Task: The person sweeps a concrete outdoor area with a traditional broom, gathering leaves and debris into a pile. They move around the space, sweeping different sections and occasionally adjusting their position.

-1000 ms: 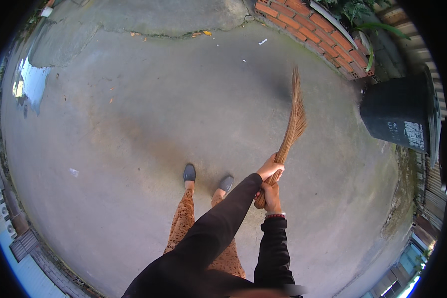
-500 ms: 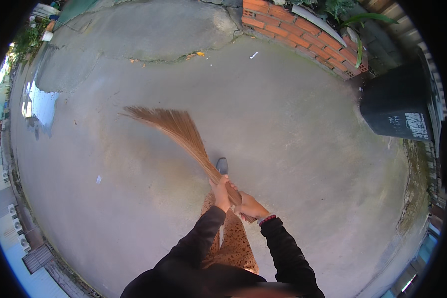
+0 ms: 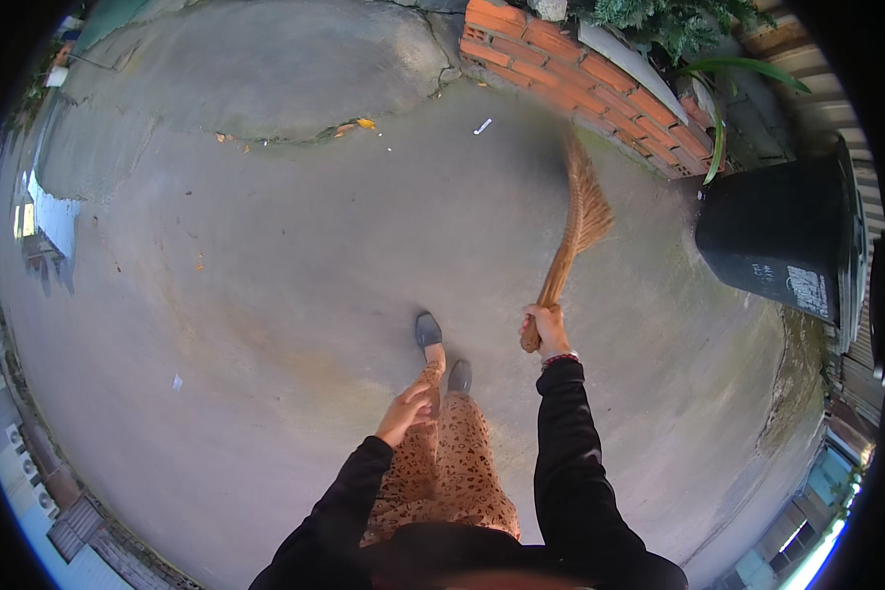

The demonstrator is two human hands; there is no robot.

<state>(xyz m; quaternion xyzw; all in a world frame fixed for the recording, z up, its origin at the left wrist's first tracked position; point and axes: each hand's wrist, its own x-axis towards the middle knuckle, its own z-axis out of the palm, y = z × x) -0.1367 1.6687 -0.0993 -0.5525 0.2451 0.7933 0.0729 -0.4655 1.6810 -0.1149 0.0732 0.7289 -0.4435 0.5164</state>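
My right hand [image 3: 548,327] grips a brown straw broom [image 3: 561,265] near the butt of its short handle. The bristles fan out away from me to the far right, their tips close to a low brick wall [image 3: 551,74]; whether they touch it I cannot tell. My left hand [image 3: 403,413] hangs in front of my patterned trousers with its fingers loosely apart and nothing in them. A small white scrap [image 3: 482,126] lies on the concrete to the left of the bristles.
A dark wheeled bin [image 3: 772,231] stands at the right beside the brick wall, where green plants [image 3: 674,25] grow. Yellow leaves [image 3: 366,124] lie along a crack in the concrete. A puddle [image 3: 51,221] is at the far left, and another pale scrap [image 3: 177,382] lies nearer.
The broom has swung from the left over to the far right. My left hand has let go of it and dropped back; my right hand has moved forward and right with it.
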